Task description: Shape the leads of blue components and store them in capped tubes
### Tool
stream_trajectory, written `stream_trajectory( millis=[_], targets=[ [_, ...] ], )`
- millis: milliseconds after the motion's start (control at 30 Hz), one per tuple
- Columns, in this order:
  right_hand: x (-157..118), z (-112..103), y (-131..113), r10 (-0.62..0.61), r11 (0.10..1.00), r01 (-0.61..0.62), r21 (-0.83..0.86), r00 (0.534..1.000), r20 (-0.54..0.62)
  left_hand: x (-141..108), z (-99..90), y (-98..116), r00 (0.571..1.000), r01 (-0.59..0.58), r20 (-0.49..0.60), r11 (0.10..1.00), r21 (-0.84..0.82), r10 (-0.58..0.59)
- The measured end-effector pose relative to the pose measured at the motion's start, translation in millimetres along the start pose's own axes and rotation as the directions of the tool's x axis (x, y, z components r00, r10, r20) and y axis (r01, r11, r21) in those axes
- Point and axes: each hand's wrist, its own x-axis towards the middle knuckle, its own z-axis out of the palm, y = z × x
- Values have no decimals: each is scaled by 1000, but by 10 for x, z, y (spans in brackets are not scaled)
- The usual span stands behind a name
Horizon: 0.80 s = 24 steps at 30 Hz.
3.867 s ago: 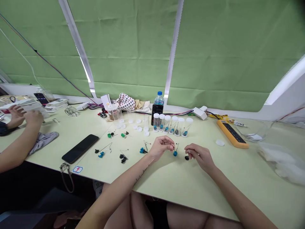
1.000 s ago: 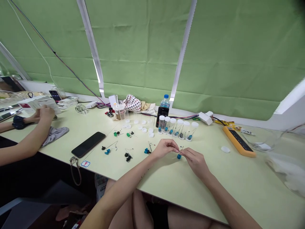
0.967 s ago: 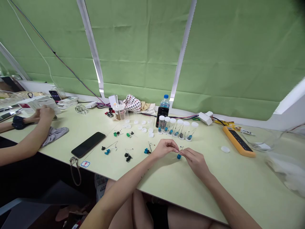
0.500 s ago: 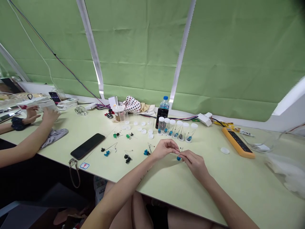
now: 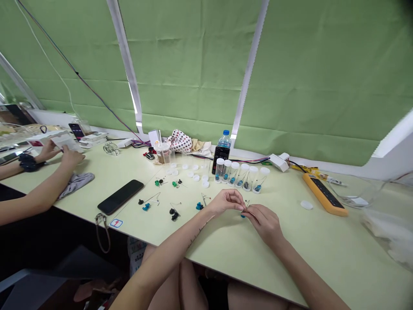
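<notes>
My left hand (image 5: 228, 201) and my right hand (image 5: 265, 220) meet fingertip to fingertip just above the table. Both are closed in a pinch on a small thin metal wire piece (image 5: 247, 202), its end showing above the fingers. Under the fingertips shows a blue knob-like part (image 5: 243, 216), mostly covered; whether it is joined to the wire I cannot tell. Left of my left wrist lies a blue and black set of small parts with a bent wire (image 5: 199, 206). Behind my hands stands a row of clear capped tubes (image 5: 246, 178), holding similar blue and dark parts with wires.
More sets lie leftward: black parts (image 5: 174, 214), blue parts (image 5: 146, 207), green parts (image 5: 174, 184). White caps (image 5: 196, 178) are scattered behind. A black phone (image 5: 120, 197) lies left, an orange power strip (image 5: 325, 194) right. A co-worker's hands (image 5: 71, 157) hold a white box.
My fingertips have drawn closer together, and less of the blue part shows below them. At the far left, the co-worker's hands have shifted on the white box.
</notes>
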Motion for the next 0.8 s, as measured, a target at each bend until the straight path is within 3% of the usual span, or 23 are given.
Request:
stream_trajectory(
  millis=[267, 800],
  targets=[
    [-9, -16, 13, -3, 1000, 3, 1, 1000, 4, -27, 42, 65, 1000, 15, -21, 998, 59, -14],
    [-61, 13, 89, -6, 997, 10, -80, 999, 48, -44, 70, 65, 987, -119, -88, 982, 149, 133]
  ],
)
